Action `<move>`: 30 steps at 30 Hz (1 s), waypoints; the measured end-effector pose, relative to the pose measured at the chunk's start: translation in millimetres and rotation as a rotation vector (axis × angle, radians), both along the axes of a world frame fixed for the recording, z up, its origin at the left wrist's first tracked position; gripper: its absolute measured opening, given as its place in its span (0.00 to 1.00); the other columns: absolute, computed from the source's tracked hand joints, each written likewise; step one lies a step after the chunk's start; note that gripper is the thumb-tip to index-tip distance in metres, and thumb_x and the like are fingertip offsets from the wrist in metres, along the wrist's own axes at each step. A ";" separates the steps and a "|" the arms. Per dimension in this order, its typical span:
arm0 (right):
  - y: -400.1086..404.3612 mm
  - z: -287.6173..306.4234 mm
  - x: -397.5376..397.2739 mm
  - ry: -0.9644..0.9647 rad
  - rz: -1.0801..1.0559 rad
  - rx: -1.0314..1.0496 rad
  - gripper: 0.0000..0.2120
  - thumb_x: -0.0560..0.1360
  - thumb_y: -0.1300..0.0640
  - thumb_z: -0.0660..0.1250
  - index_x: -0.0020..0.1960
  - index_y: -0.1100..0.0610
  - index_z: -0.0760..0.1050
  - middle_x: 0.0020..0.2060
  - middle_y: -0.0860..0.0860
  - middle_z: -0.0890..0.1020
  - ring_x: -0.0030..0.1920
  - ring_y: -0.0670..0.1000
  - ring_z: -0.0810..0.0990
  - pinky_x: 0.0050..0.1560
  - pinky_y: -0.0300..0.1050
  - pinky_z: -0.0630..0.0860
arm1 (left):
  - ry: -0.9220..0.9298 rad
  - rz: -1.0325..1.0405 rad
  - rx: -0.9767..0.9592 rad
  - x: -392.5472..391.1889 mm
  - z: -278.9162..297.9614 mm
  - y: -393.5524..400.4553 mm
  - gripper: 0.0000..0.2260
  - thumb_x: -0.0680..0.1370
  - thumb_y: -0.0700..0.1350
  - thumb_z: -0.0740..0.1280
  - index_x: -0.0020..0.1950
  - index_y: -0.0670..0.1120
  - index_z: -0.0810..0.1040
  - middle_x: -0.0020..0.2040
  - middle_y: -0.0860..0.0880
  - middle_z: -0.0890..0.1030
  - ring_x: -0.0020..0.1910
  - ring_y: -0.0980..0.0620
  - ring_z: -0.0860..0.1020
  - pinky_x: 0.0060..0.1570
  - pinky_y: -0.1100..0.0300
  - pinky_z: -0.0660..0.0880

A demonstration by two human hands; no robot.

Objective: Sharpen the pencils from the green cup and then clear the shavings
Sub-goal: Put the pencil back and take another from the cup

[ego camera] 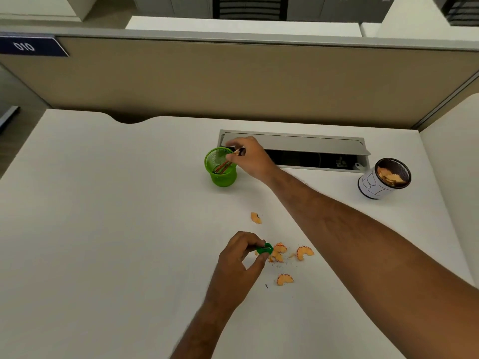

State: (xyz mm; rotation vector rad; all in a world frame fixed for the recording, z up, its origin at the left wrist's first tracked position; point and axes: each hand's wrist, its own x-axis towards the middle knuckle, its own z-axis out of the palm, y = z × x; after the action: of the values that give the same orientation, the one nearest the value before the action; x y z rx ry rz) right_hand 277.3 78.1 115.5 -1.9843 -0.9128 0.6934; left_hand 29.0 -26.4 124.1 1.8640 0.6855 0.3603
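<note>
Two pencils [225, 165] — tips hidden in cup [222, 174]

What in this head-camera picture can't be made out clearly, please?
- Pencils, head view: count and tips unclear; green cup mesh and the right hand hide them.
- Sharpener: blade side partly covered by the left hand.
- White-wrapped cup: lettering curves out of sight.
- Desk cable tray: interior too dark.
</note>
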 end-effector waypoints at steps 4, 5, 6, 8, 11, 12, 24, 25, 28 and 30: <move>-11.6 -3.0 8.4 0.105 -0.039 0.032 0.26 0.73 0.67 0.70 0.69 0.51 0.74 0.58 0.55 0.75 0.41 0.47 0.74 0.48 0.38 0.77 | -0.019 0.020 -0.027 -0.3 -1.4 3.3 0.10 0.77 0.39 0.74 0.54 0.50 0.80 0.54 0.57 0.81 0.58 0.56 0.82 0.58 0.69 0.77; -13.3 -6.2 11.1 0.104 -0.058 0.032 0.25 0.74 0.69 0.68 0.68 0.52 0.75 0.58 0.56 0.76 0.41 0.47 0.74 0.48 0.37 0.76 | -0.023 0.021 -0.028 -0.1 -1.5 3.8 0.10 0.77 0.39 0.75 0.54 0.50 0.80 0.54 0.57 0.81 0.58 0.55 0.82 0.58 0.69 0.77; -15.1 -7.5 12.9 0.093 -0.068 0.025 0.24 0.74 0.71 0.65 0.66 0.53 0.77 0.58 0.57 0.77 0.43 0.47 0.75 0.48 0.36 0.75 | -0.022 0.020 -0.023 0.1 -1.6 4.2 0.10 0.77 0.39 0.75 0.54 0.50 0.80 0.54 0.57 0.81 0.58 0.55 0.82 0.58 0.69 0.77; -17.0 -9.1 15.6 0.051 -0.052 0.000 0.22 0.74 0.73 0.61 0.61 0.56 0.81 0.57 0.56 0.80 0.48 0.45 0.77 0.50 0.33 0.73 | -0.017 0.018 -0.017 0.5 -1.5 4.3 0.10 0.77 0.39 0.75 0.55 0.50 0.80 0.54 0.58 0.81 0.58 0.56 0.82 0.58 0.70 0.77; -16.9 -8.0 18.4 0.060 -0.009 -0.013 0.17 0.78 0.70 0.62 0.57 0.56 0.84 0.50 0.50 0.83 0.49 0.45 0.79 0.50 0.35 0.75 | -0.010 0.011 -0.018 1.1 -1.0 3.4 0.10 0.77 0.39 0.75 0.55 0.50 0.80 0.54 0.58 0.81 0.58 0.57 0.81 0.58 0.71 0.77; -16.0 -7.7 19.7 0.062 -0.002 -0.007 0.15 0.79 0.69 0.63 0.57 0.56 0.84 0.47 0.49 0.84 0.47 0.45 0.80 0.49 0.37 0.76 | -0.005 0.008 -0.014 1.4 -1.5 3.1 0.09 0.77 0.40 0.75 0.55 0.50 0.80 0.54 0.59 0.81 0.58 0.57 0.81 0.58 0.71 0.76; -20.3 10.4 16.0 -0.014 -0.009 0.128 0.05 0.80 0.59 0.69 0.54 0.57 0.83 0.49 0.51 0.85 0.50 0.48 0.84 0.50 0.38 0.80 | 0.022 -0.008 -0.002 2.4 1.4 1.9 0.09 0.77 0.41 0.75 0.54 0.51 0.80 0.54 0.58 0.81 0.58 0.56 0.81 0.58 0.70 0.77; -25.2 19.8 14.5 -0.027 -0.032 0.171 0.05 0.80 0.59 0.69 0.54 0.57 0.82 0.51 0.52 0.84 0.51 0.47 0.83 0.50 0.35 0.78 | 0.014 -0.005 0.000 2.0 2.8 2.6 0.09 0.77 0.40 0.75 0.54 0.51 0.80 0.54 0.58 0.81 0.58 0.56 0.81 0.58 0.69 0.77; -48.3 50.5 10.5 0.002 -0.131 0.341 0.04 0.80 0.58 0.69 0.54 0.58 0.80 0.51 0.51 0.86 0.53 0.45 0.84 0.53 0.39 0.80 | -0.008 0.013 -0.012 -0.1 6.6 4.9 0.10 0.77 0.39 0.75 0.55 0.50 0.80 0.54 0.57 0.82 0.58 0.54 0.82 0.59 0.68 0.78; -72.2 72.2 5.5 0.053 -0.185 0.445 0.04 0.81 0.57 0.68 0.53 0.58 0.77 0.50 0.52 0.88 0.54 0.48 0.86 0.57 0.46 0.82 | -0.021 0.032 -0.030 -2.1 11.2 4.8 0.11 0.77 0.37 0.75 0.54 0.51 0.80 0.53 0.58 0.82 0.58 0.53 0.83 0.59 0.67 0.78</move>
State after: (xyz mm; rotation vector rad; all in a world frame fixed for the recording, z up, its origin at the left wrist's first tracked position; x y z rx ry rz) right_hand 282.8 6.0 187.7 -1.6187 -0.7620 0.3937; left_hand 26.9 -21.7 135.3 1.8202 0.7032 0.3877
